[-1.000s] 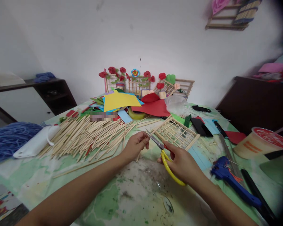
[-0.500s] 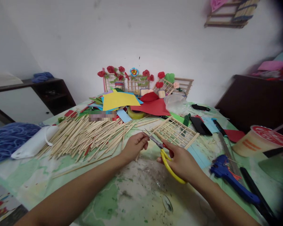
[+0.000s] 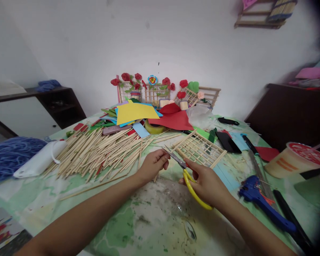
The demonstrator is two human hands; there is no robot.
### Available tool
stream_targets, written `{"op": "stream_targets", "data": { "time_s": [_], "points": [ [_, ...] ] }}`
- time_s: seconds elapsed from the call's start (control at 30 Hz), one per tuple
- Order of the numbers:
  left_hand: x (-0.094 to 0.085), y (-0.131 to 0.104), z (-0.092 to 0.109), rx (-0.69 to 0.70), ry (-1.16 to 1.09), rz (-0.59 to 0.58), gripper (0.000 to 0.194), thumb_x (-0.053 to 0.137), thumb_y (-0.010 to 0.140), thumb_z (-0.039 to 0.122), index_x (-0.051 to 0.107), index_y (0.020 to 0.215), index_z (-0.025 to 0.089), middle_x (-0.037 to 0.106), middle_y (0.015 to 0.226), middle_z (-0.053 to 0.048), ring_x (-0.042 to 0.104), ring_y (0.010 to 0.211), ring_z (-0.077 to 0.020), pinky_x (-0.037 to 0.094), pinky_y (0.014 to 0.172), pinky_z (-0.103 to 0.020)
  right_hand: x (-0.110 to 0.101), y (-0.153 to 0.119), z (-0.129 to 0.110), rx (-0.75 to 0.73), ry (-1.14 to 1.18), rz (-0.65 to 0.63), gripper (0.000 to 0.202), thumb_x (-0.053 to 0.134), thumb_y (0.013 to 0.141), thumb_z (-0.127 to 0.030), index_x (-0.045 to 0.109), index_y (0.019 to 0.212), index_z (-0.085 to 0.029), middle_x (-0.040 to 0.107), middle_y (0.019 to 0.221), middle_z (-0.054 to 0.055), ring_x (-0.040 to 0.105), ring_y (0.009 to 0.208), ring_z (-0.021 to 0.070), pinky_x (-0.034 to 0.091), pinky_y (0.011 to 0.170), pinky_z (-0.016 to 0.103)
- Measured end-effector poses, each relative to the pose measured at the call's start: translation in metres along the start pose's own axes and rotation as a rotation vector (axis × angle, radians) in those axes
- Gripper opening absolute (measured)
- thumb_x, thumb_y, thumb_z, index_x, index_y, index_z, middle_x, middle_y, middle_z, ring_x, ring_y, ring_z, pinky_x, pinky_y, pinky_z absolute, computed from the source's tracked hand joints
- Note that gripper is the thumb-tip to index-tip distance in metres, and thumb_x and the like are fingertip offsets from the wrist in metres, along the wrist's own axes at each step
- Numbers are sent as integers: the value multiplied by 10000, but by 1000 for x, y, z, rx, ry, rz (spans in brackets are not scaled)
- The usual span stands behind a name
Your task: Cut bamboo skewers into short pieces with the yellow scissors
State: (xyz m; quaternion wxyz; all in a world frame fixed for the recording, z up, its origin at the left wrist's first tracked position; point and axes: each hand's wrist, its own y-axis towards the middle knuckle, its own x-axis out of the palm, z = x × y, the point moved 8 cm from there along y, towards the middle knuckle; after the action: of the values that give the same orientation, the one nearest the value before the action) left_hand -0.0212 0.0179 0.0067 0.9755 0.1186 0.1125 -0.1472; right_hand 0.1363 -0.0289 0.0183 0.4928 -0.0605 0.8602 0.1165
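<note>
Scissors (image 3: 180, 162) raised above the near middle of the worktop (image 3: 160, 209), between the two hands. The right hand (image 3: 202, 179) grasps them by the yellow handles, its grip closed around the loops, an arrangement that probably gives control of the blades from behind. The left hand (image 3: 155, 164) has its fingers curled and pinched together just beside the blade tips, presumably to steady some small work there; whether its grip contains anything cannot be told, the spot being too small and partly covered by the fingers.

Orientation: the long axis of the scissors runs obliquely, the tips pointing far and left, toward the left fingertips, the handles lying near and right. The tips appear slightly parted.

Surroundings: loose wooden sticks (image 3: 104, 153) lie heaped to the left, and a stick lattice (image 3: 202, 150) lies just beyond the blades. The blue glue gun (image 3: 269, 209) rests at the right, perhaps so placed for easy reach by the right hand. Coloured paper (image 3: 137, 113) is piled at the far side, apparently to leave working room nearer the person.
</note>
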Motion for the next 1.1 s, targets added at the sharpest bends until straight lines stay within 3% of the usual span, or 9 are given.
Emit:
{"op": "stream_targets", "data": {
  "time_s": [0.17,0.3,0.4,0.5,0.6,0.73,0.83,0.93,1.1],
  "points": [
    [3,1,-3,-20,-12,-11,278,448,837,394,503,695,161,513,541,35,363,463,-65,276,472,-195,0,0,-1,-1,-9,-16,504,551,742,-396,556,1214,-221,648,742,34,582,654,183,338,534,247],
    [5,3,-8,-47,-107,-15,261,482,822,396,510,721,157,498,520,38,349,443,-57,253,443,-181,-1,2,0,5,-14,-64,542,571,723,-449,527,1213,-222,665,946,69,611,799,220,398,633,276],
    [-5,7,-12,-91,-293,75,255,505,814,405,511,756,157,442,490,60,305,405,-41,202,408,-167,-2,4,-2,-50,-83,-72,659,591,697,-457,454,1282,-186,603,1141,114,571,985,260,411,795,331],
    [-18,10,-15,-127,-461,155,249,518,814,397,537,851,151,431,500,67,239,370,-21,135,387,-162,-4,8,8,-16,-172,-35,692,563,713,-426,408,1324,-140,568,1193,148,523,1076,278,389,878,368],
    [-17,10,-15,-164,-532,111,264,542,803,370,554,924,136,482,543,46,248,364,-13,133,379,-162,-1,13,25,58,-230,-12,645,540,732,-388,431,1307,-117,583,1171,163,524,1078,283,393,872,370],
    [-3,7,-15,-192,-535,21,237,547,792,357,544,849,126,529,585,19,316,387,-17,175,388,-162,2,17,36,34,-264,14,599,566,729,-372,472,1260,-110,591,1158,175,524,1077,283,386,868,365],
    [6,5,-16,-193,-437,-42,232,511,805,362,536,830,132,498,551,37,283,386,-21,162,403,-169,1,18,36,-2,-302,31,451,524,782,-353,534,1177,-136,620,1081,149,540,1033,266,390,835,354],
    [8,4,-14,-147,-183,-88,239,468,821,372,542,817,145,465,520,48,293,402,-46,197,422,-184,-10,15,25,-21,-434,105,287,522,790,-338,627,976,-147,631,920,134,547,931,267,380,805,369],
    [20,-8,10,160,468,-176,222,414,864,311,590,821,182,598,674,-16,513,629,-129,348,591,-242,-34,-7,-25,-240,-535,429,252,446,863,-308,633,850,-140,607,894,132,497,909,249,343,835,368]
  ]
}}
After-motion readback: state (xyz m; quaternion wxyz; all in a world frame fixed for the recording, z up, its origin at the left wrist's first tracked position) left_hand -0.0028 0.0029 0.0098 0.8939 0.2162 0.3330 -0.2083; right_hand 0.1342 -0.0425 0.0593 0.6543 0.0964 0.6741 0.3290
